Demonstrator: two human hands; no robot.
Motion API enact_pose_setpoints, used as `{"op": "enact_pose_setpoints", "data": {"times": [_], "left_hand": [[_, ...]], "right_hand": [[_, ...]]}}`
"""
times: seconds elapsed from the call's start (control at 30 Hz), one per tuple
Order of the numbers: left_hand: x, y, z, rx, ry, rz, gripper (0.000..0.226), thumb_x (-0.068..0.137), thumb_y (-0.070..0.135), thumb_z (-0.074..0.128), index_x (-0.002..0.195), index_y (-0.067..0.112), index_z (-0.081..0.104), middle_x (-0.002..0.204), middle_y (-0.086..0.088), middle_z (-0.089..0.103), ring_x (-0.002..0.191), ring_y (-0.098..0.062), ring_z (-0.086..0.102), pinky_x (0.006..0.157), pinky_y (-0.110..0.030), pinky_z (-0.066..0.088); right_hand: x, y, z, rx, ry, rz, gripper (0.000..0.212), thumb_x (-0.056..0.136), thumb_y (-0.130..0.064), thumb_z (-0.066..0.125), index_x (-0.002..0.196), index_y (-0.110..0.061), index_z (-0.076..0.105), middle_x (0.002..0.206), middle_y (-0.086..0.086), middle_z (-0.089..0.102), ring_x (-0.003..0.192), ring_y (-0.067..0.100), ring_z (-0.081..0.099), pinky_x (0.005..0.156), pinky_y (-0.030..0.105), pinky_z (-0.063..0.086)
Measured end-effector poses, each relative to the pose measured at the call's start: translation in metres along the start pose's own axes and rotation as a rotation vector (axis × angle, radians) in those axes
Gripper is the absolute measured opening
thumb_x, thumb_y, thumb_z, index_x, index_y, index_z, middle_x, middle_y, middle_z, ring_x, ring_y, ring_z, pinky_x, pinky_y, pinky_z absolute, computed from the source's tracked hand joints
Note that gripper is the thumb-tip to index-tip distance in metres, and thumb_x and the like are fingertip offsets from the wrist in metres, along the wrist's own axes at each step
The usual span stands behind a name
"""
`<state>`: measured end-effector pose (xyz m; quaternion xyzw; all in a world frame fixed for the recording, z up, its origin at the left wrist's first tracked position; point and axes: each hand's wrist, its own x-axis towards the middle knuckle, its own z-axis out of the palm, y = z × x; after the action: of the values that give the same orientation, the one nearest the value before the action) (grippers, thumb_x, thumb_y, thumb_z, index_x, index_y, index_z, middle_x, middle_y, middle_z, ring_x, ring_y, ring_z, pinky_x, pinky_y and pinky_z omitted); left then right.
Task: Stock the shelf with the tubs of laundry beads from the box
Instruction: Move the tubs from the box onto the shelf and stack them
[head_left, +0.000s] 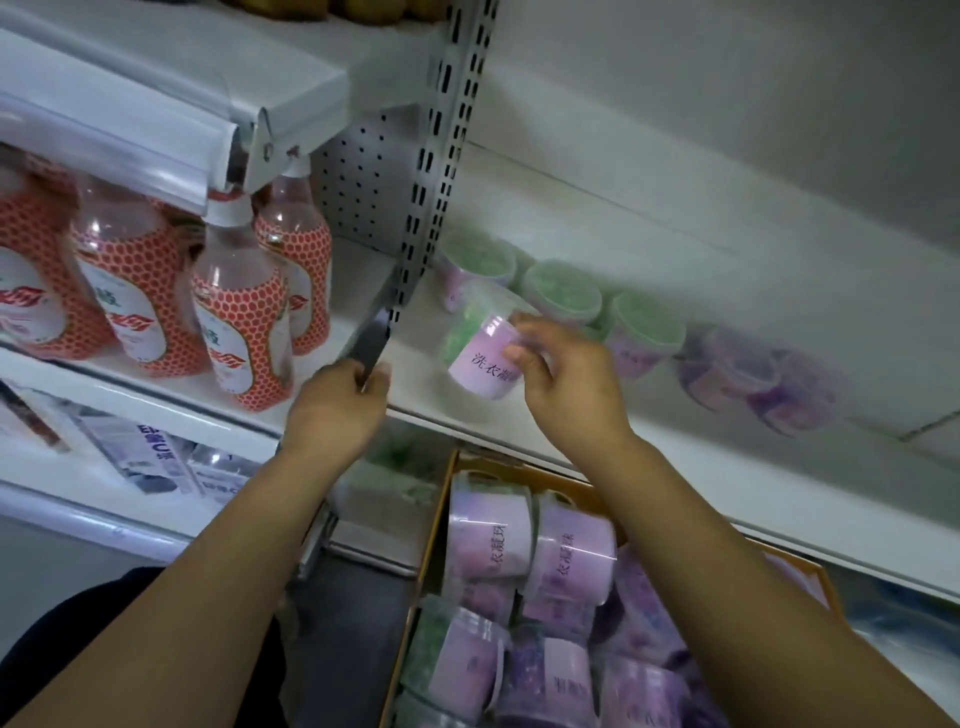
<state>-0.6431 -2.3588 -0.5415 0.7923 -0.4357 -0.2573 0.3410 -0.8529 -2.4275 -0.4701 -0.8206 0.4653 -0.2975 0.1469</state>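
Lilac-labelled and clear-walled, the tub of green laundry beads (480, 345) sits in your right hand (563, 382), tilted with its lid end leaning up and away from you, fingers (522, 358) wrapped across the label's right side and thumb over the top edge. It hangs just above the white shelf (675, 457), at the front edge. Beyond your right grip, further back on that shelf, three green-bead tubs (563, 293) stand in a row, and to the right of them a blurred cluster of purple-bead tubs (753, 382).

Your left hand (337, 410) is closed around the lower end of the slotted metal upright (415, 249), thumb and fingers pinching its dark lower end. To the left of that grip, red honeycomb-patterned bottles (239, 312) crowd the neighbouring bay.

Below your right wrist and between your forearms, the cardboard box (431, 525) lies open, packed with more lilac-labelled tubs (571, 558) on their sides, green beads at the left, purple ones toward the right.
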Motion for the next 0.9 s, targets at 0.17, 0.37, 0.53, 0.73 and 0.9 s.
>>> {"op": "enact_pose_setpoints", "data": {"times": [0.17,0.37,0.53,0.73,0.9], "left_hand": [[0.017,-0.018,0.008,0.166,-0.067,-0.004,0.021,0.105,0.022,0.044,0.098,0.005,0.053,0.112,-0.027,0.064,0.103,-0.042,0.059,0.074,-0.034,0.035],[0.024,-0.019,0.013,0.139,-0.118,-0.047,0.028,0.104,0.026,0.051,0.082,0.009,0.053,0.106,-0.024,0.064,0.097,-0.039,0.058,0.075,-0.032,0.037],[0.025,-0.019,0.014,0.084,-0.130,-0.066,0.027,0.102,0.027,0.054,0.089,0.004,0.060,0.112,-0.024,0.064,0.106,-0.039,0.059,0.079,-0.032,0.039],[0.026,-0.021,0.012,0.093,-0.145,-0.013,0.041,0.102,0.030,0.053,0.105,-0.010,0.063,0.111,-0.027,0.062,0.108,-0.041,0.057,0.075,-0.036,0.036],[0.027,-0.022,0.010,0.115,-0.149,-0.015,0.041,0.102,0.031,0.054,0.069,0.008,0.045,0.071,-0.004,0.043,0.082,-0.029,0.048,0.061,-0.033,0.025]], "right_hand": [[0.011,0.012,0.035,-0.158,-0.063,-0.066,0.032,0.094,-0.016,0.062,0.125,-0.013,0.069,0.131,0.008,0.067,0.119,0.029,0.064,0.099,0.044,0.053],[0.004,0.016,0.059,0.045,-0.092,-0.044,0.026,0.085,-0.018,0.078,0.110,-0.013,0.073,0.134,0.003,0.063,0.132,0.017,0.051,0.112,0.026,0.040],[-0.006,0.027,0.049,0.066,-0.079,-0.042,0.045,0.087,-0.023,0.078,0.130,-0.018,0.066,0.140,-0.006,0.057,0.135,0.007,0.042,0.111,0.006,0.023],[0.003,0.018,0.066,0.099,0.025,-0.011,0.030,0.085,-0.016,0.079,0.114,-0.012,0.075,0.128,0.000,0.067,0.121,0.011,0.051,0.100,0.000,0.027],[0.017,0.007,0.070,0.078,-0.048,0.027,0.035,0.082,-0.019,0.081,0.116,-0.013,0.075,0.128,0.000,0.068,0.122,0.014,0.052,0.096,-0.003,0.025]]}}
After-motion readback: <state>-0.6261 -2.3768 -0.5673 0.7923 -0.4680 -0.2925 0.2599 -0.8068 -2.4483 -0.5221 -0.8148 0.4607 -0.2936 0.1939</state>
